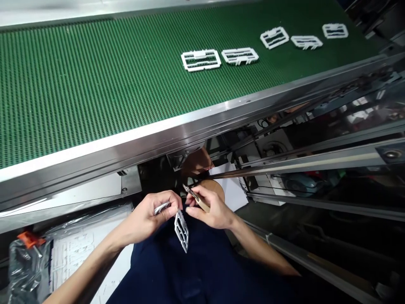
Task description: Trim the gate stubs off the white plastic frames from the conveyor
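Observation:
My left hand [160, 211] pinches a white plastic frame [181, 232] by its upper end, and the frame hangs tilted below the thumb. Another white piece [161, 207] pokes out between the fingers and thumb of the same hand; most of it is hidden. Just to the right, my right hand [212, 207] is wrapped around small nippers [198, 199] with tan handles. Their metal jaws point up and left, apart from the frame. Both hands are over my lap, below the conveyor's edge.
A green ribbed conveyor belt [95, 93] runs across the top behind a metal rail [196, 122]. Several white frames [201, 60] lie on it toward the right. Printed sheets [74, 249] in plastic lie at lower left, with an orange clip [31, 239]. Metal bars [316, 162] stand at right.

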Motion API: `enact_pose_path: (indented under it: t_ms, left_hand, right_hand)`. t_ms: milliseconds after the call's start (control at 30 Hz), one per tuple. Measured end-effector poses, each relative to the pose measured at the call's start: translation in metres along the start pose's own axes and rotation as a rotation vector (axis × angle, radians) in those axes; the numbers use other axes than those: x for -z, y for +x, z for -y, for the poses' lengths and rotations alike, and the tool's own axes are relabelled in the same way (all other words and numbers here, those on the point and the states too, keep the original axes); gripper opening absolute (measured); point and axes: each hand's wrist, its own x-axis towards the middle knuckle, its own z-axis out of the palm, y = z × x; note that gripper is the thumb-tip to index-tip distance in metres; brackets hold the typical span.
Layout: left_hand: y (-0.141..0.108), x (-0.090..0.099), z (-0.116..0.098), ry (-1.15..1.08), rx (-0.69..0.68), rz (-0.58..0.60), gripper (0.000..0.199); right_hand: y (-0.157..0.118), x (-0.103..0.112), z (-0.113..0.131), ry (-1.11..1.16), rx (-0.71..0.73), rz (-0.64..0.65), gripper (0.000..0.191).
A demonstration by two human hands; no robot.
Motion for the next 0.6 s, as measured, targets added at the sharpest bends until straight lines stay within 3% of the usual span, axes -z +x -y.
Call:
enact_pose_path:
  t_ms: [133, 233, 400, 600]
  left_hand:
    - [-0.001, -0.002, -0.003, 0.022, 0.022, -0.008, 0.024]
    - [0.001, -0.003, -0.005, 0.019, 0.028, -0.004, 0.026]
    - [0.001, -0.005, -0.008, 0.058, 0.045, -0.007, 0.028]
    - [0.002, -0.008, -0.013, 0.065, 0.035, -0.023, 0.026]
  right_hand:
    - [-0.009, 0.037, 0.024, -0.52, 0.03, 0.106, 0.021]
    - [-0.011, 0.052, 0.043, -0.77, -0.002, 0.23, 0.017]
    - [-0.006, 0.057, 0.061, -0.927, -0.037, 0.375, 0.024]
    - [-0.001, 0.062, 0.068, -1.027, 0.01, 0.453, 0.017]
